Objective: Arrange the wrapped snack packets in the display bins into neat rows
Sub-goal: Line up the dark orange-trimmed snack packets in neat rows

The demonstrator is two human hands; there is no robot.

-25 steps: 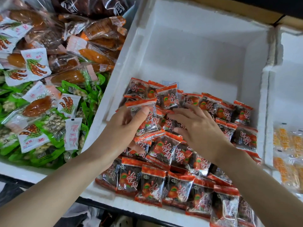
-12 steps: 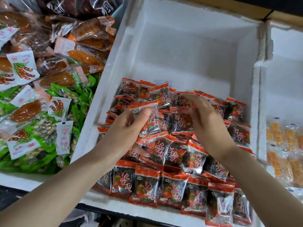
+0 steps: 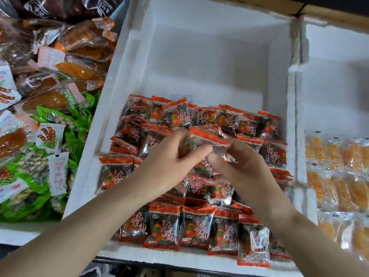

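Snack packet (image 3: 207,139), red-edged: held over the other packets (image 3: 163,228) in the white foam bin (image 3: 199,56), pinched between left hand (image 3: 167,166) and right hand (image 3: 242,166). Likely light, crinkly, slippery film; best taken by sealed edges.

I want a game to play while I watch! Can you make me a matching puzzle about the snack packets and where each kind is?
Things:
1 green packets
2 yellow-orange packets
3 red-and-black packets
4 lifted red packet

Places:
A middle bin
B pinched between left hand and right hand
C left bin
D right bin

Pairs: 1-C, 2-D, 3-A, 4-B
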